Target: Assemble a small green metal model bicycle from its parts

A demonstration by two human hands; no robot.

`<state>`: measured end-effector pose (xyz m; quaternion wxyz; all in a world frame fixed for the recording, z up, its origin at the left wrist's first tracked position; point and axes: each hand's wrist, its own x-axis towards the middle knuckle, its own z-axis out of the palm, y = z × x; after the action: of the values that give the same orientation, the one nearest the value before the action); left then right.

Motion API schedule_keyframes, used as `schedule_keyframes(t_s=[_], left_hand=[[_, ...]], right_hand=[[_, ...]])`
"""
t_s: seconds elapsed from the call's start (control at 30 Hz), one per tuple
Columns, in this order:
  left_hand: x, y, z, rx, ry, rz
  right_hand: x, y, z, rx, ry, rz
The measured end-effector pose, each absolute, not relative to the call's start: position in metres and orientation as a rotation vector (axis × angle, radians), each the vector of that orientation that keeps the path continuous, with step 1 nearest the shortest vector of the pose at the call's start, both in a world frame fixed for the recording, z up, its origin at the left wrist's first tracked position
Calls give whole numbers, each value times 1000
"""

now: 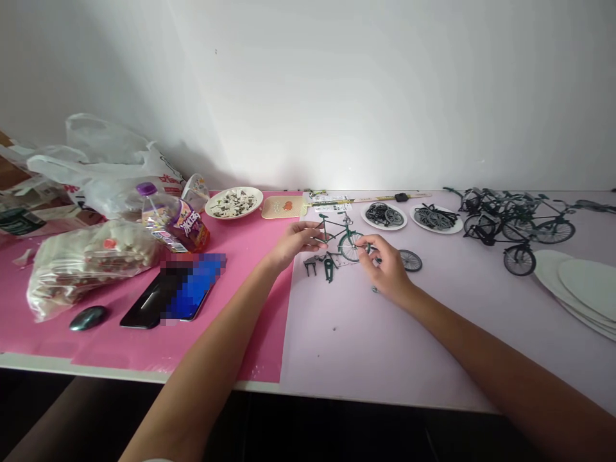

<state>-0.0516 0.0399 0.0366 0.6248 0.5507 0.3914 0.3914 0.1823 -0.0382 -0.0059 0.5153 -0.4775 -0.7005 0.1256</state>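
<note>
A small dark green model bicycle (pixel 335 224) is held upright between my hands, its front wheel (pixel 350 248) on the right. At its rear end, my left hand (pixel 297 242) grips the frame below the saddle. My right hand (pixel 384 262) is closed at the front wheel, fingertips by its hub, where a thin light rod shows. Beneath the bicycle lie loose dark parts (pixel 329 267). A separate spoked wheel (pixel 410 260) rests on the table just past my right hand. A tiny piece (pixel 334 329) lies nearer the table's front edge.
Two plates of wheels (pixel 364 222) and dark parts (pixel 462 226) stand behind; assembled model bicycles (pixel 553 232) crowd the right, beside stacked white plates (pixel 590 289). On the left are a bottle (pixel 168 224), phones (pixel 144 301), a mouse (pixel 88 317), bags (pixel 96 260) and a bowl of small pieces (pixel 255 198).
</note>
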Motion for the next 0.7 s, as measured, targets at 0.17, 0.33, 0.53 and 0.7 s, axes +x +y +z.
schedule_keyframes(t_s=[0.17,0.33,0.53,0.7], left_hand=[[-50,34,33,1242,817,830],[-39,19,38,1299,759,750],[-32,12,31,1350,673,730],[-32,12,28,1428,650,750]], right_hand=[[181,-38,-8,-1151,-1582,426],[180,-35,-13,-1112,-1479,470],[179,-33,-15,-1084,-1451,539],[178,-35,-12,-1107,-1478,527]])
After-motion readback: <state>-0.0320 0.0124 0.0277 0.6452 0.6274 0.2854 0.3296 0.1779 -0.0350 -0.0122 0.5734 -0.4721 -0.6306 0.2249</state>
